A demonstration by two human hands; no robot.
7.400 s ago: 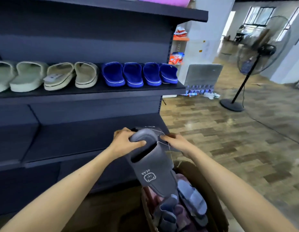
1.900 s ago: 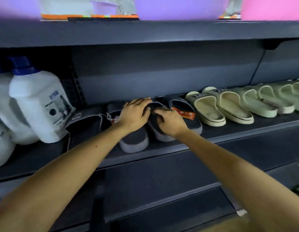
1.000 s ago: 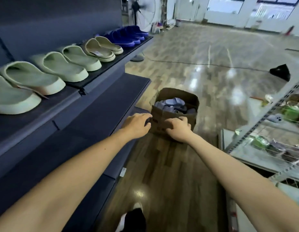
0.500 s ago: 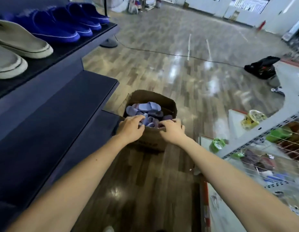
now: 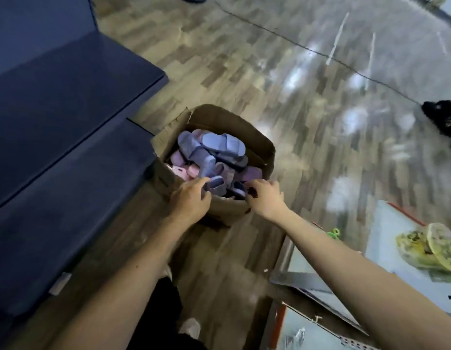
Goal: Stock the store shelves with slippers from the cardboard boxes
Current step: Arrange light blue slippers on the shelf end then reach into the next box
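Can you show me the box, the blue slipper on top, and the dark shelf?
cardboard box (image 5: 234, 123): head view, on its far inside wall.
blue slipper (image 5: 223, 145): head view, on its middle, atop the pile.
dark shelf (image 5: 67, 97): head view, on its bare top surface.

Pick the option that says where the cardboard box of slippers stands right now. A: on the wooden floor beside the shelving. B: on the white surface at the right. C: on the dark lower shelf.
A: the cardboard box stands with its base on the wooden floor, just off the edge of the dark shelving.
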